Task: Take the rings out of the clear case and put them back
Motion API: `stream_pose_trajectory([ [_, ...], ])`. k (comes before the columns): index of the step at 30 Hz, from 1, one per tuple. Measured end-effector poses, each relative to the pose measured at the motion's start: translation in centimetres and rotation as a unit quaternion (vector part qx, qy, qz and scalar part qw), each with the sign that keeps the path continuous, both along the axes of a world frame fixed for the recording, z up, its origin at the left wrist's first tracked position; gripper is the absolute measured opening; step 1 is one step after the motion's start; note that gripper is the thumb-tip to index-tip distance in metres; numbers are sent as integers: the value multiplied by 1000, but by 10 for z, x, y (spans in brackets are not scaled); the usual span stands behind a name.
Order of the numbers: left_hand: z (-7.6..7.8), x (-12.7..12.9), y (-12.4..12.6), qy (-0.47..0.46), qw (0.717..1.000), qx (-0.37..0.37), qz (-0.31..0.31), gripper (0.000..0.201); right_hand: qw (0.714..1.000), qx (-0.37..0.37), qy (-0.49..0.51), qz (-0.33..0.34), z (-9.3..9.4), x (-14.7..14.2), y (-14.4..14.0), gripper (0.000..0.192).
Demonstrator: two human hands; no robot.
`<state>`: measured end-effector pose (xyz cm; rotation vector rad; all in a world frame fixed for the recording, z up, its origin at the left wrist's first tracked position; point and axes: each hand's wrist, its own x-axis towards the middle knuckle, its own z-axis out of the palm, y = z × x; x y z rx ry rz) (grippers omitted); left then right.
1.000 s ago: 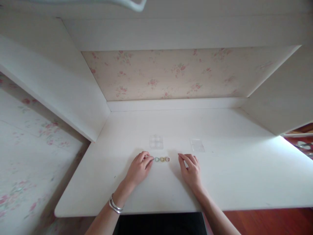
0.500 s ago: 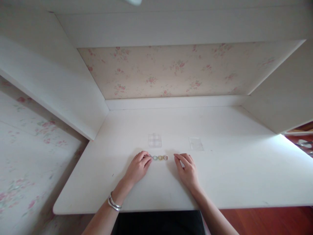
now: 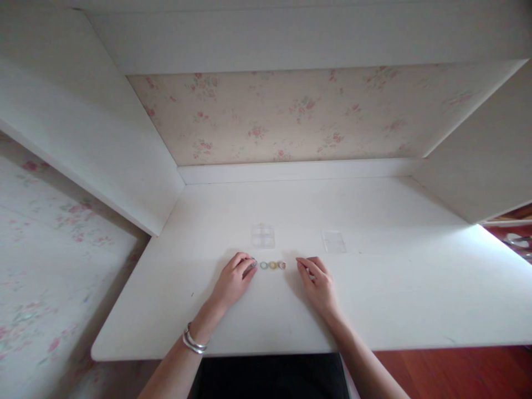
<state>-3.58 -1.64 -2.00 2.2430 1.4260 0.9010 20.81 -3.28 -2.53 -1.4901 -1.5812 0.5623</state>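
On the left wrist sat a pair of thin silver metal bangles (image 3: 192, 341). The left hand (image 3: 233, 280) lay palm down on the white wooden desk (image 3: 374, 288), its fingers lightly curled. Its fingertips met a small greyish ring (image 3: 254, 264) at about 1 o'clock from the knuckles. Whether that ring was pinched or only touched could not be told, as it was too small and partly covered.

At 3 o'clock from the greyish ring, three more small rings ran in a straight row, close together or touching. First came a blue-green ring (image 3: 264, 265), then a yellow ring (image 3: 273, 265), then a pinkish-brown ring (image 3: 281, 265). At 12 o'clock from the row, and apart from it, stood a small clear plastic box with square compartments (image 3: 262, 236).

Further right, a flat clear plastic lid (image 3: 333, 241) lay well apart from the box, at 1 o'clock from the right hand (image 3: 319, 284). That hand rested on the desk near the pinkish-brown end of the row without touching it. Its fingers were loosely bent and narrow, and it held nothing.

By the look of it, the step in hand was work on the left end of the row. Any lift there would call for a fine fingertip pinch, made without nudging the neighbouring rings.
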Motion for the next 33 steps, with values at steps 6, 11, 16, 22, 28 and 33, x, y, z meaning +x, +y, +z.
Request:
stream_pose_trajectory([
  [6, -2, -2, 2, -7, 1000, -11, 9, 18, 1000, -6, 7, -4, 2, -2, 0, 26],
  [11, 1, -1, 1, -44, 998, -33, 14, 19, 1000, -11, 11, 0, 2, -2, 0, 26],
  [16, 7, -3, 1, -94, 993, -63, 27, 22, 1000, -5, 8, -5, 3, -1, 0, 28],
  [22, 18, -7, 17, -113, 990, -69, 56, 21, 1000, -13, 9, -7, 3, 0, 1, 28],
  [28, 22, 2, 55, -68, 996, -41, 46, 22, 999, -6, 27, -21, -1, 1, 3, 27],
  [33, 14, 12, 84, -11, 998, 10, 61, 21, 999, -10, 29, -26, -2, 3, 3, 27],
])
